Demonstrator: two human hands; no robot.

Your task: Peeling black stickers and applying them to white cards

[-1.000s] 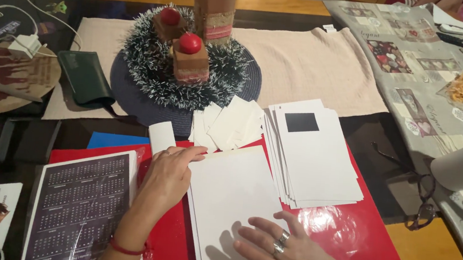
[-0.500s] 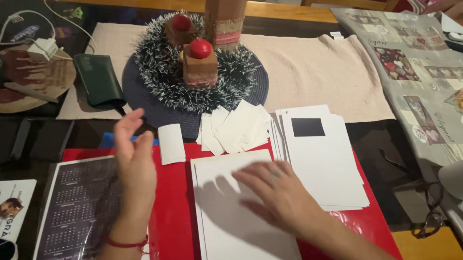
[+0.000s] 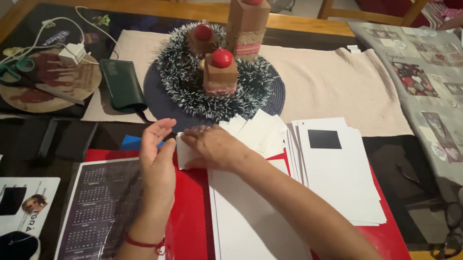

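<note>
Two hands, right hand [image 3: 213,148] on small white card [image 3: 183,156], left hand [image 3: 158,154] beside

Around my tinsel wreath [image 3: 175,83]: green case [image 3: 124,84] just left; scissors [image 3: 16,69] further left; beige cloth [image 3: 330,83] right; eyeglasses [image 3: 445,238] far right, nearer me.

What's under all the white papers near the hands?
A red folder lies under the big white sheet and the paper stack. The right hand presses on a small white card. Anything hidden beneath the sheets cannot be seen.
</note>
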